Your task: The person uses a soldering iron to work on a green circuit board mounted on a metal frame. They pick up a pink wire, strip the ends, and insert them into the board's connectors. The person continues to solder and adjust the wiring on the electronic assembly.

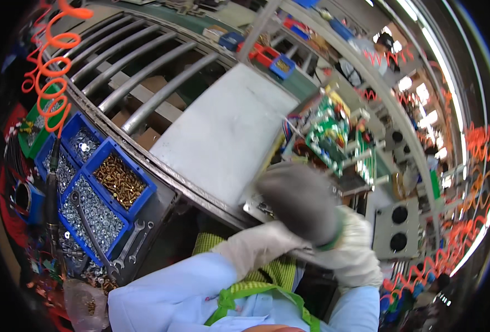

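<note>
My right hand (297, 199), in a dark grey glove with a green cuff, is smeared by motion in front of me. It is over the near edge of an electronic unit with green circuit boards (328, 135), wires and a metal frame. Its fingers cannot be made out. My left forearm (264, 243), in a beige oversleeve, reaches in from the lower left and passes behind the right glove and sleeve, which hide the left hand. Just left of the unit, a flat pale grey panel (225, 133) lies across the conveyor.
Metal rollers (134, 83) run off to the far left. Blue bins (120, 182) at left hold brass screws and silver fasteners, with wrenches (128, 243) beside them. An orange coiled hose (56, 61) hangs above. A grey box with two round black openings (397, 227) stands right.
</note>
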A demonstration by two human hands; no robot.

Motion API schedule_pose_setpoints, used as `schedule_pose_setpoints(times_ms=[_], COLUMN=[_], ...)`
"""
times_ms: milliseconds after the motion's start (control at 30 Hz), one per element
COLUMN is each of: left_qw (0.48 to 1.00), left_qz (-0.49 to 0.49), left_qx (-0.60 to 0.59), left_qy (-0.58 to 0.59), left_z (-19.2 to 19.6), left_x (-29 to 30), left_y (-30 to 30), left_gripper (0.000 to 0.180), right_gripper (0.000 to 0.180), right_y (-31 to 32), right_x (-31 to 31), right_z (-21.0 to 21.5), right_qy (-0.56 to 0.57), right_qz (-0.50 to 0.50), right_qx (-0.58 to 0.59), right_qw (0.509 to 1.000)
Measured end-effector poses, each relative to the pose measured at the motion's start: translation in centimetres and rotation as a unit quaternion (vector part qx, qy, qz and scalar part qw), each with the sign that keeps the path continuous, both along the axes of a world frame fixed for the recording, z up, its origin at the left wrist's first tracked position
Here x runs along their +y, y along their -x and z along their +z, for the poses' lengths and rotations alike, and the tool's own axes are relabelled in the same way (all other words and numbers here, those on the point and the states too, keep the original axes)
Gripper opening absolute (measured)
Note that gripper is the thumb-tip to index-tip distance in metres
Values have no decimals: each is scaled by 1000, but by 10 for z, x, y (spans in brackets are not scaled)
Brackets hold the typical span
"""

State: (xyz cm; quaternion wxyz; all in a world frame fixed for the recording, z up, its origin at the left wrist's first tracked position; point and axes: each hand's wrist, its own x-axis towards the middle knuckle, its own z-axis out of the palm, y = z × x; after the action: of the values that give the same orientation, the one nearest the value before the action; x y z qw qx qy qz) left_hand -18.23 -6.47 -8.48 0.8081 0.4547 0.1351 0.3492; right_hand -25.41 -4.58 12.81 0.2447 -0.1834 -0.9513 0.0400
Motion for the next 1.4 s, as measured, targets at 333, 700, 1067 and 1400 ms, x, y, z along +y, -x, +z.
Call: schedule_pose_setpoints(times_ms=[333, 700, 1067, 1400], left_qw=[976, 982, 988, 991], left_qz=[55, 77, 62, 86], left_qx=[-47, -51, 32, 56], left_qy=[205, 163, 137, 82], left_z=[-17, -48, -22, -18], left_x=[54, 62, 53, 51], left_y=[-125, -135, -117, -116], left_gripper=[16, 10, 10, 11], right_gripper=[15, 10, 10, 15], right_y=[-288, -295, -310, -311], right_x=[-25, 7, 13, 13], right_z=[-109, -150, -171, -164], right_qy=[6, -69, -9, 30], right_qz=[-443, -475, -506, -505], right_qx=[159, 76, 87, 62], right_qw=[882, 874, 858, 860])
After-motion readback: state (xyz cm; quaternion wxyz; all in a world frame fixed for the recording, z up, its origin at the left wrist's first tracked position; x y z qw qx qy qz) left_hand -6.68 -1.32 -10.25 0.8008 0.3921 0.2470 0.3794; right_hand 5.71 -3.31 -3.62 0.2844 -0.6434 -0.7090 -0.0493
